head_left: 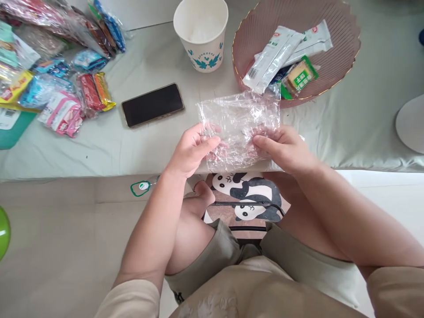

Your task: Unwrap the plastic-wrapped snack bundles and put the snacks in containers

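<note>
Between my two hands a clear plastic bag (pixel 240 117) is spread out, crinkled and see-through, above the front edge of the covered table. My left hand (pixel 194 150) pinches its left side, thumb on top and fingers underneath. On the right side my right hand (pixel 283 148) grips it the same way. No contents show inside the bag. Its upper right corner overlaps the rim of a pink ribbed bowl (pixel 338 66), which holds white sachets (pixel 270 57) and a green-edged biscuit packet (pixel 300 77).
A black phone (pixel 153 105) lies left of the bag. Behind it stands a white paper cup (pixel 202 37) with teal leaves. Many wrapped snacks (pixel 62 110) are heaped at the left. A white round object (pixel 412 123) is at the right edge. Below is a panda-print bag (pixel 248 190).
</note>
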Motion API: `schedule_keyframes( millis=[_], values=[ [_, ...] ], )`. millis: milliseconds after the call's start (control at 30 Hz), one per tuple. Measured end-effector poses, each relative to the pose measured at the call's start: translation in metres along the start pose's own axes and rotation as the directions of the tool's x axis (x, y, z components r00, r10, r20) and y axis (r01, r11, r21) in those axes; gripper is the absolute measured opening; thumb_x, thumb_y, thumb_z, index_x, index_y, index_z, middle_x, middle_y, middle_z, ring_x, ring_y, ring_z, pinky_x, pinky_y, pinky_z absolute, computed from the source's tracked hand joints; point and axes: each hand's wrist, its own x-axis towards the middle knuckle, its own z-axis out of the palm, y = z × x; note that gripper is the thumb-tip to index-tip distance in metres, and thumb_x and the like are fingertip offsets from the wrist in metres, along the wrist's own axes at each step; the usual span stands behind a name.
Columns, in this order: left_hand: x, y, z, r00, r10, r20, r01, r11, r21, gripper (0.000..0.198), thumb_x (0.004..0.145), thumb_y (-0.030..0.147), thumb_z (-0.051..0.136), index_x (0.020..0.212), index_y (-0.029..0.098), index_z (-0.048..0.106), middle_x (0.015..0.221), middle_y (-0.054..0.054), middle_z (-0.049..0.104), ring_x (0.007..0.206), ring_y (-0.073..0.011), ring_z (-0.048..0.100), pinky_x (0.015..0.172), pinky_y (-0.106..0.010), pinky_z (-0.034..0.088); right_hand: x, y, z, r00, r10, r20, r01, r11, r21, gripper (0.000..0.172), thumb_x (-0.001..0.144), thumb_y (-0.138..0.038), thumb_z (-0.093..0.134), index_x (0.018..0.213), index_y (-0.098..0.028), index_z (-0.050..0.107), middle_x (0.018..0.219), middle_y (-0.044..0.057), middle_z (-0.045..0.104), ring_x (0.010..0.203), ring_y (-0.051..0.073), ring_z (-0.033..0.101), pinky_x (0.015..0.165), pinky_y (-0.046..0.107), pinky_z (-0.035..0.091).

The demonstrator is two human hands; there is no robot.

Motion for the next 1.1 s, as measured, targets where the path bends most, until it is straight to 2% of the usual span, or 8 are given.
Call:
schedule_keyframes(
  millis=[233, 333, 500, 667, 733, 833, 1000, 1100],
  values=[
    [-0.005, -0.001, -0.001, 0.994, 0.111, -0.020, -0.106, 0.979, 0.177, 0.017, 0.074, 0.030, 0.077, 0.085, 0.021, 0.068, 0.056, 0.005, 0.065, 0.036, -0.0091, 0.054, 0.034, -0.021, 0.038, -0.001, 0.005, -0.004, 0.994, -0.102, -0.025, 0.102, 0.995, -0.008, 0.033, 0.085, -0.048, 0.076, 0.100, -0.019, 0.076, 0.070, -0.001, 0.063, 0.063, 0.012, 0.058, 0.059, 0.027, 0.048],
    [-0.005, -0.001, -0.003, 0.991, 0.134, -0.006, -0.131, 0.973, 0.191, 0.014, 0.073, 0.028, 0.077, 0.082, 0.020, 0.069, 0.055, 0.005, 0.063, 0.034, -0.0077, 0.050, 0.033, -0.021, 0.037, 0.001, 0.007, -0.004, 0.994, -0.088, -0.060, 0.087, 0.996, -0.021, 0.029, 0.085, -0.045, 0.076, 0.095, -0.019, 0.079, 0.064, -0.003, 0.057, 0.059, 0.010, 0.050, 0.056, 0.026, 0.041],
    [-0.006, 0.004, -0.002, 0.961, 0.260, -0.099, -0.250, 0.963, 0.100, 0.015, 0.073, 0.031, 0.078, 0.082, 0.022, 0.070, 0.053, 0.006, 0.060, 0.034, -0.0059, 0.047, 0.031, -0.019, 0.036, 0.006, 0.012, 0.002, 0.994, -0.064, -0.086, 0.075, 0.989, 0.125, 0.027, 0.084, -0.045, 0.075, 0.099, -0.022, 0.077, 0.054, -0.007, 0.046, 0.049, 0.010, 0.038, 0.048, 0.026, 0.033],
    [-0.008, 0.009, -0.004, 0.982, 0.161, -0.102, -0.160, 0.987, 0.022, 0.020, 0.070, 0.034, 0.075, 0.087, 0.025, 0.069, 0.050, 0.008, 0.058, 0.035, -0.0075, 0.048, 0.029, -0.019, 0.034, 0.006, 0.016, 0.006, 0.994, -0.097, -0.043, 0.102, 0.985, 0.138, 0.037, 0.087, -0.044, 0.070, 0.120, -0.030, 0.068, 0.057, -0.008, 0.050, 0.046, 0.011, 0.040, 0.046, 0.026, 0.035],
    [-0.009, 0.010, -0.007, 0.988, 0.131, -0.082, -0.131, 0.991, 0.006, 0.020, 0.070, 0.036, 0.075, 0.085, 0.025, 0.067, 0.050, 0.007, 0.058, 0.033, -0.0077, 0.045, 0.029, -0.020, 0.033, 0.006, 0.013, 0.007, 0.992, -0.080, -0.102, 0.094, 0.985, 0.143, 0.029, 0.087, -0.042, 0.067, 0.113, -0.030, 0.069, 0.055, -0.007, 0.050, 0.044, 0.012, 0.040, 0.045, 0.027, 0.035],
    [-0.009, 0.010, -0.009, 0.987, 0.151, -0.052, -0.152, 0.988, -0.027, 0.018, 0.071, 0.037, 0.076, 0.077, 0.024, 0.065, 0.052, 0.006, 0.056, 0.034, -0.0072, 0.043, 0.031, -0.022, 0.036, 0.009, 0.009, 0.008, 0.985, -0.082, -0.149, 0.108, 0.979, 0.175, 0.014, 0.080, -0.040, 0.065, 0.086, -0.027, 0.066, 0.056, -0.004, 0.051, 0.045, 0.012, 0.041, 0.044, 0.028, 0.035],
    [-0.002, 0.006, -0.013, 0.969, 0.247, -0.020, -0.247, 0.968, -0.037, 0.031, 0.088, 0.050, 0.061, 0.076, 0.021, 0.067, 0.073, -0.004, 0.063, 0.059, -0.0130, 0.059, 0.048, -0.026, 0.050, 0.013, 0.014, 0.005, 0.971, -0.202, -0.124, 0.216, 0.971, 0.104, 0.037, 0.087, -0.057, 0.055, 0.070, -0.025, 0.056, 0.061, 0.001, 0.052, 0.050, 0.014, 0.045, 0.048, 0.031, 0.040],
    [0.002, -0.002, -0.015, 0.957, 0.284, -0.055, -0.280, 0.957, 0.078, 0.014, 0.080, 0.032, 0.072, 0.076, 0.021, 0.065, 0.078, -0.001, 0.061, 0.066, -0.0114, 0.058, 0.059, -0.023, 0.053, 0.007, 0.019, 0.004, 0.967, -0.236, -0.091, 0.225, 0.967, -0.120, 0.034, 0.087, -0.052, 0.066, 0.073, -0.025, 0.052, 0.061, -0.002, 0.049, 0.054, 0.013, 0.047, 0.053, 0.030, 0.042]
  ],
)
